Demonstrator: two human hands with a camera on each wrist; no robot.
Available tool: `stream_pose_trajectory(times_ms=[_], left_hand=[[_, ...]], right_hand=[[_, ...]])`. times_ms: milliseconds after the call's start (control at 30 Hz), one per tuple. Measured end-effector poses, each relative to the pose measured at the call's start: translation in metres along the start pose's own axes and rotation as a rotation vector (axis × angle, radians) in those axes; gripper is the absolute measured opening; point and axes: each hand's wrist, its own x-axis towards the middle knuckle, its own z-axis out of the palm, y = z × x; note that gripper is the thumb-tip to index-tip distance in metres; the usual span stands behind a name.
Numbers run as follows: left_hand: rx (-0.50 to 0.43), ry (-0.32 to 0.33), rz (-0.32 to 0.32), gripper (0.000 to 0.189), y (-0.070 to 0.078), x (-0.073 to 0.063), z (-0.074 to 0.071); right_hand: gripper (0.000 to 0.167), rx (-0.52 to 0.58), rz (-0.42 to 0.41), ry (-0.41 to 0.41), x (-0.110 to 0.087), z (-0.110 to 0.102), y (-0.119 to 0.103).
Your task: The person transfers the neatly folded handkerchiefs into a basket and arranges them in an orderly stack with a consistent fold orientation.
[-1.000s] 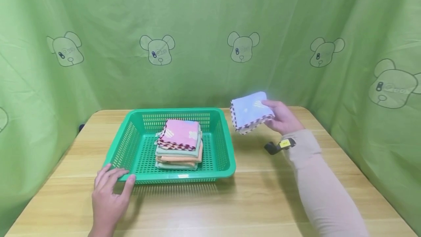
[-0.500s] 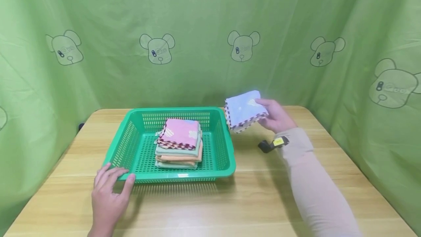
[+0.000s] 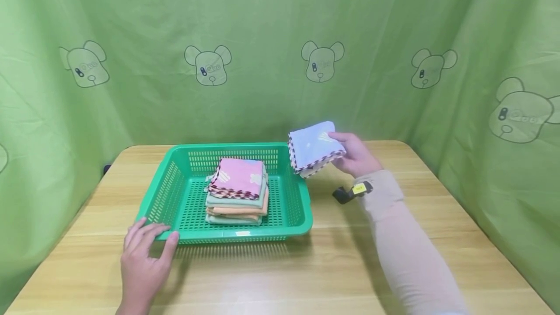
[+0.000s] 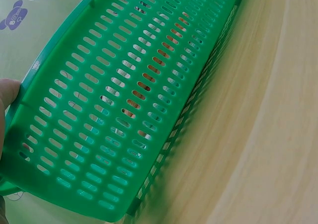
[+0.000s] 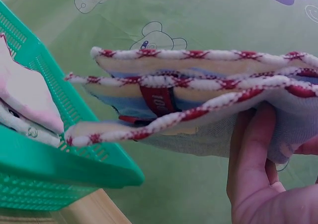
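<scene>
My right hand point(image 3: 355, 155) grips a folded light-blue towel point(image 3: 312, 145) with a dark red and white stitched edge, thumb on top and fingers underneath. The towel hangs over the right rim of a green plastic basket point(image 3: 308, 208), its left corner overlapping the rim in the head view. In the right wrist view, the towel's folded layers point(image 5: 164, 95) and a small red label show. My left hand point(image 3: 146, 256) holds the basket's front left corner, fingers over the rim and thumb at the front. Inside the basket lies a stack of folded towels, a pink one point(image 3: 238, 179) on top.
Under the pink towel are pale green and orange folded towels point(image 3: 240, 210). The basket stands on a wooden table point(image 3: 271, 276). A green curtain point(image 3: 262, 13) with bear-head drawings surrounds the table's back and sides. A black strap with a yellow label point(image 3: 358, 188) is on the right wrist.
My right hand has moved left with the light-blue towel, from beside the basket to its right rim. The left hand, the basket and the stack have stayed in place.
</scene>
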Motion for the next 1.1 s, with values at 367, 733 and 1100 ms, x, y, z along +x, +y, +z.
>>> stream_pose_trajectory(times_ms=[367, 733, 1100], left_hand=[[0.003, -0.004, -0.007, 0.023, 0.0, -0.001, 0.0], [0.002, -0.005, -0.005, 0.023, 0.001, 0.001, -0.001], [0.0, -0.01, -0.02, 0.023, 0.003, 0.001, -0.002]], right_hand=[[0.022, 0.027, 0.022, -0.019, 0.011, 0.01, 0.015], [0.019, 0.026, 0.027, -0.01, 0.021, 0.024, 0.029], [0.017, 0.07, 0.022, 0.052, 0.035, 0.039, 0.05]])
